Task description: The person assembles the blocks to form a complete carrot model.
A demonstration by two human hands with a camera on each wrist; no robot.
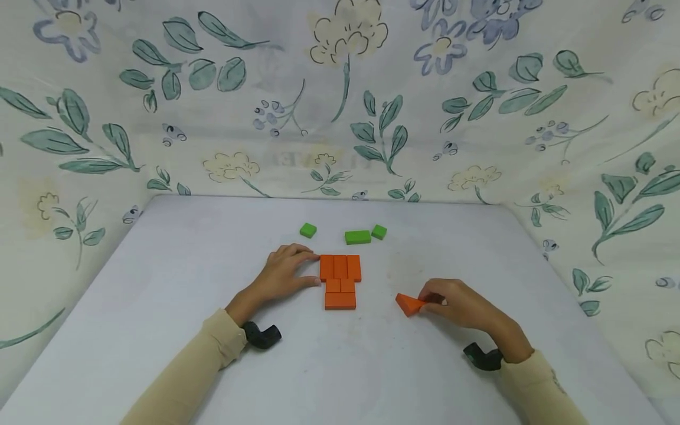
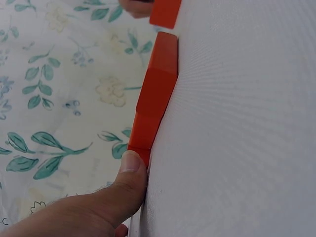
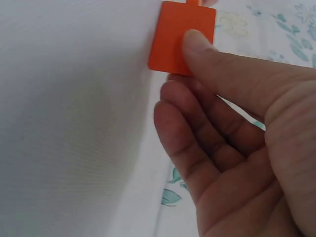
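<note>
Several orange blocks lie together as one flat shape (image 1: 340, 267), three upright pieces side by side above two small ones and a wide one. At its left edge the left hand (image 1: 287, 273) rests, thumb and a finger touching the blocks; the left wrist view shows the thumb (image 2: 131, 165) against the orange row (image 2: 158, 79). To the right of the shape, the right hand (image 1: 457, 302) pinches an orange block (image 1: 408, 304), held tilted. In the right wrist view the thumb (image 3: 197, 44) lies on that block's flat face (image 3: 170, 37), the other fingers curled behind or below.
Behind the orange shape lie a small green block (image 1: 308, 230), a longer green block (image 1: 358, 237) and another small green one (image 1: 379, 232). A floral cloth (image 1: 345, 136) hangs beyond the far edge of the white table (image 1: 319, 378). Each wrist wears a black device.
</note>
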